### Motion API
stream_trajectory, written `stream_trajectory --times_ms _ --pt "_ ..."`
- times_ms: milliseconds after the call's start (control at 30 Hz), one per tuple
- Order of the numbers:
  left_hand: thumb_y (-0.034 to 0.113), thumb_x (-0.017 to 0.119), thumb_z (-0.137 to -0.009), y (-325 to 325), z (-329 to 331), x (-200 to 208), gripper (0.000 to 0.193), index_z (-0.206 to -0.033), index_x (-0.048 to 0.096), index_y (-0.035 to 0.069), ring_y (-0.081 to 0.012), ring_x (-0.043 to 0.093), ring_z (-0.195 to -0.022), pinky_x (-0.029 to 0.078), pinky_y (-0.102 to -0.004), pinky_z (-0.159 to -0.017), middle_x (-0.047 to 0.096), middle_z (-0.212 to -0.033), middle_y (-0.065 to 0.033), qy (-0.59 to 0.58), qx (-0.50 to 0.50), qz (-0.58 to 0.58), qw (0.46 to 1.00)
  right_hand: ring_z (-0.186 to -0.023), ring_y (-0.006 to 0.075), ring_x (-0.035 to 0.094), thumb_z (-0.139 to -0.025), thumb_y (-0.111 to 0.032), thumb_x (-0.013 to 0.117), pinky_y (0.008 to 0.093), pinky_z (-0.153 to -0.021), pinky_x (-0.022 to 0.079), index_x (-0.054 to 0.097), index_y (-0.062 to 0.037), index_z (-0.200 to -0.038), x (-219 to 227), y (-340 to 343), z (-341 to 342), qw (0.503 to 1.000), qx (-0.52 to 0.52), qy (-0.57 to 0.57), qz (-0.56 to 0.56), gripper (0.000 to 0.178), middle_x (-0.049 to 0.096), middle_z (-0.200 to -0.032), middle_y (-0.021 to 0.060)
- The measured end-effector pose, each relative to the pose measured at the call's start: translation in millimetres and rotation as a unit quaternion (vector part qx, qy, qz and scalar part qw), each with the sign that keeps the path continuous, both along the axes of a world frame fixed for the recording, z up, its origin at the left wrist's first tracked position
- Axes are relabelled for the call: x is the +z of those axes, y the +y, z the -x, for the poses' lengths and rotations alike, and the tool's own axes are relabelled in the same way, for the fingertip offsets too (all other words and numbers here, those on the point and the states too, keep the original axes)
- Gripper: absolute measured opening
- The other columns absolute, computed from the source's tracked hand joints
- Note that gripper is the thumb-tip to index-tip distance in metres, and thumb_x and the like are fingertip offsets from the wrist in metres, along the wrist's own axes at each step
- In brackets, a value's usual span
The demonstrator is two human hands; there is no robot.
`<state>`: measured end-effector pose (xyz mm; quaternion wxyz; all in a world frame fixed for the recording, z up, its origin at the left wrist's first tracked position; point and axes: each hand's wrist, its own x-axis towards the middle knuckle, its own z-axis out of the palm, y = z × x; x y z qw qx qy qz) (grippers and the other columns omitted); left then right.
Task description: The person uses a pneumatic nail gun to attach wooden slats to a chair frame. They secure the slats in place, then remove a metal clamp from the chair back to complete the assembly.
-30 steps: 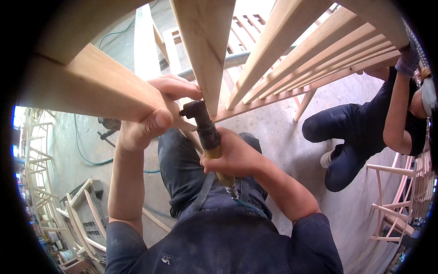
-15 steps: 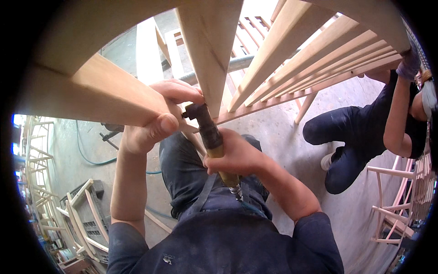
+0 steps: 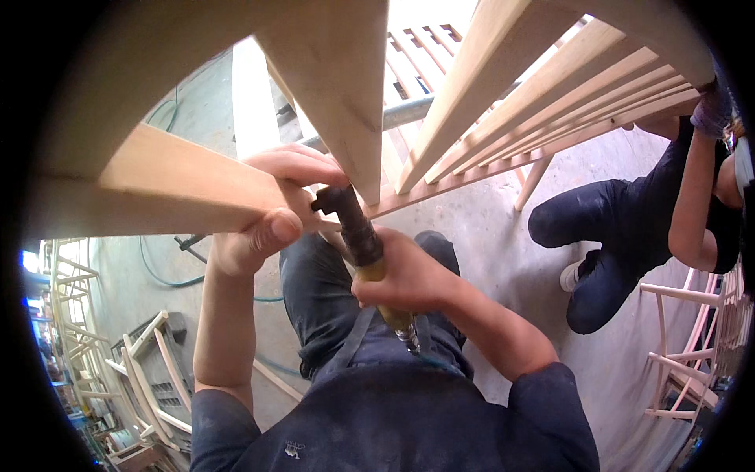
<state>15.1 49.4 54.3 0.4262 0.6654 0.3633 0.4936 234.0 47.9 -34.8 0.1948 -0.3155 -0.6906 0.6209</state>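
Head view: both your grips last while the pale wooden slatted frame (image 3: 464, 102) shifts in sight

Just now, the broad pale wooden slat (image 3: 342, 86) above your black-and-yellow tube-shaped tool (image 3: 360, 240) leans further left across your sight, its foot just right of the tool's angled head. The thick pale wooden bar (image 3: 189, 185), left of the tool, shows lower and flatter. Much of this may be your head turning, since the surroundings shift too; whether the frame itself moves, I cannot tell. For the work in hand it seems to mean little: the tool's black head faces the same end of the bar, just beside it, and whether they touch is unclear.

Your left hand (image 3: 250, 244), left of the tool, curls partway round the bar's end, thumb on the near side, fingertips close to the tool's head. Your right hand (image 3: 405, 271) wraps firmly around the tool's yellow body.

Against the earlier frame, both hands keep these holds, the tool's head appears slightly lower, and the co-worker in dark clothing (image 3: 598, 216), well to the right of the tool, stays crouched.
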Motion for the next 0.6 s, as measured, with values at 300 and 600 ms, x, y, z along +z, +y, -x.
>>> stream_trajectory --times_ms 300,600 --pt "0.066 0.077 -0.081 -1.1 0.2 -3.3 0.068 -0.109 0.076 0.004 -0.0233 0.069 -0.1 0.057 -0.0364 -0.085 0.072 -0.103 -0.0116 0.002 0.002 -0.017 1.0 -0.082 0.0203 0.068 -0.078 -0.007 0.069 0.0343 -0.079 0.057 0.057 0.0056 -0.117 14.3 0.8 0.1 0.998 0.03 -0.019 0.048 0.044 0.066 -0.093 0.0134" --pt "0.067 0.077 -0.08 -0.4 1.9 -3.6 0.07 -0.109 0.076 0.003 -0.0239 0.069 -0.101 0.055 -0.0369 -0.087 0.072 -0.104 -0.0127 0.01 0.004 -0.014 1.0 -0.083 0.0188 0.067 -0.078 -0.008 0.069 0.0343 -0.079 0.057 0.057 0.0047 -0.116 9.8 -0.9 0.7 0.999 0.018 -0.027 0.036 0.042 0.066 -0.094 0.0128"
